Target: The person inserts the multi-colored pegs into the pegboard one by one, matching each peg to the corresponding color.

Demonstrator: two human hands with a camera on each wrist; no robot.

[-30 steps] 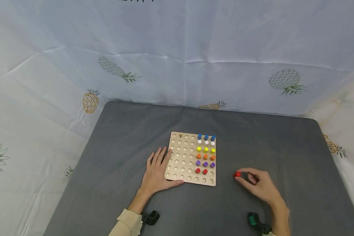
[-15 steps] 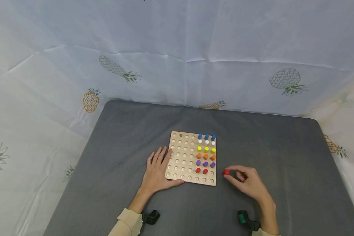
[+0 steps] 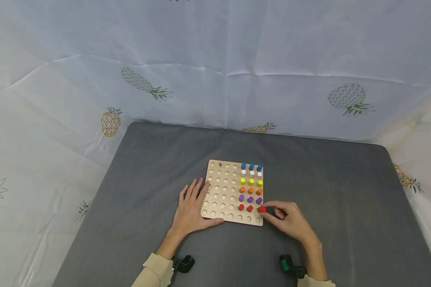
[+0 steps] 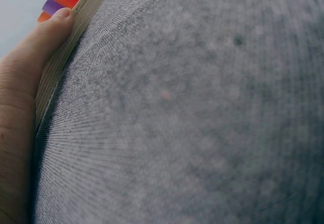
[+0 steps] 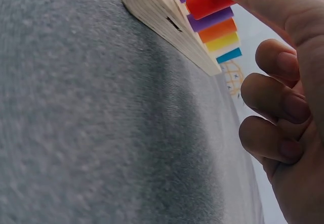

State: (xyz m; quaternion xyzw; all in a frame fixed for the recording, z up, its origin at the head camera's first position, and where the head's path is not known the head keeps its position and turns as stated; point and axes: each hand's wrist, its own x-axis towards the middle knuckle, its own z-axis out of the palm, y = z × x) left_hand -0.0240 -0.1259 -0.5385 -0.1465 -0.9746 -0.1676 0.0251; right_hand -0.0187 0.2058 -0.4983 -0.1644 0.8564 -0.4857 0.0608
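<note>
A square wooden pegboard [image 3: 219, 192] with rows of round holes lies on the grey cloth. My left hand [image 3: 191, 207] rests along its left side, fingers straight and spread, thumb at the front edge. Between thumb and index finger, my right hand [image 3: 291, 221] pinches a red peg [image 3: 261, 209] over the right edge of the board, in line with two standing red pegs [image 3: 245, 208]. In the right wrist view the pinched red peg [image 5: 208, 2] shows close to the board, and the other three fingers [image 5: 273, 97] are curled in. Its lower end is hard to make out.
Blue [image 3: 252, 166], white [image 3: 252, 174], yellow [image 3: 251, 182], orange [image 3: 250, 191] and purple pegs [image 3: 250, 199] stand three to a row on the board's right side. Grey cloth [image 3: 344, 191] covers the table; a pale pineapple-print sheet [image 3: 186, 48] hangs behind.
My right hand has moved left with the red peg, from beside the board to over its right edge. The left hand stays where it was.
</note>
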